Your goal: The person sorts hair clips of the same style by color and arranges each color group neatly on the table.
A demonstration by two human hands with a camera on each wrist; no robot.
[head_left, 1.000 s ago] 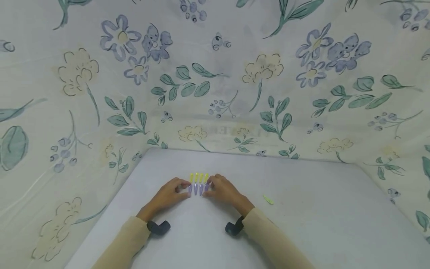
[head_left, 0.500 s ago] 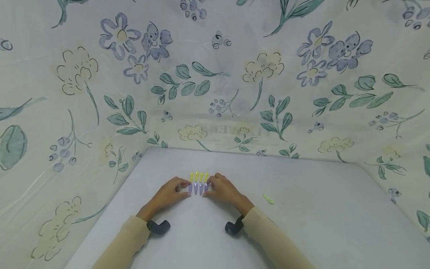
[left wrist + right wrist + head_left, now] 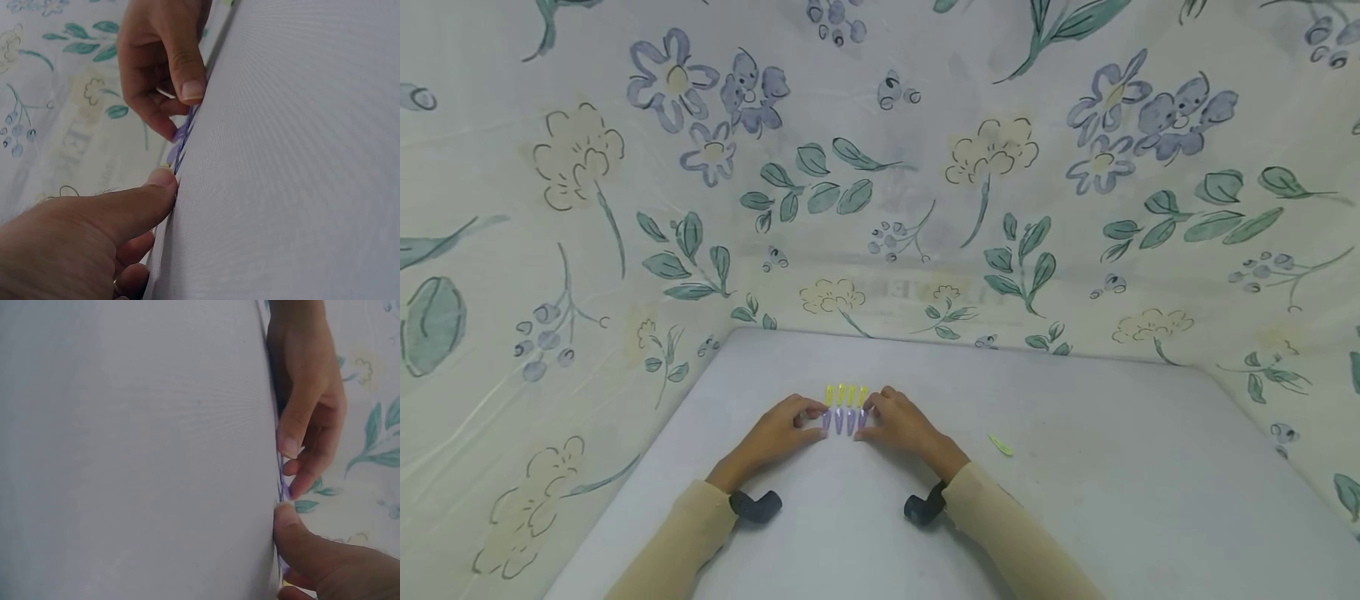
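Note:
Side by side on the white table lies a row of several purple hair clips [image 3: 839, 422], narrow teardrops in shape. Behind it runs a second row of several yellow hair clips [image 3: 841, 395]. My left hand [image 3: 781, 432] holds the leftmost purple clip, thumb at its near end and fingers at its far end. At the other end of the row, my right hand [image 3: 901, 427] holds the rightmost purple clip the same way. In the left wrist view the purple clips [image 3: 180, 145] show edge-on between the two hands, and the fingers partly hide the outer ones.
A lone yellow-green hair clip [image 3: 1001, 446] lies to the right of my right hand on the white table [image 3: 1120, 500]. Cloth with a floral print [image 3: 880, 200] hangs behind and beside the table. Dark wrist mounts [image 3: 757, 507] sit at both cuffs.

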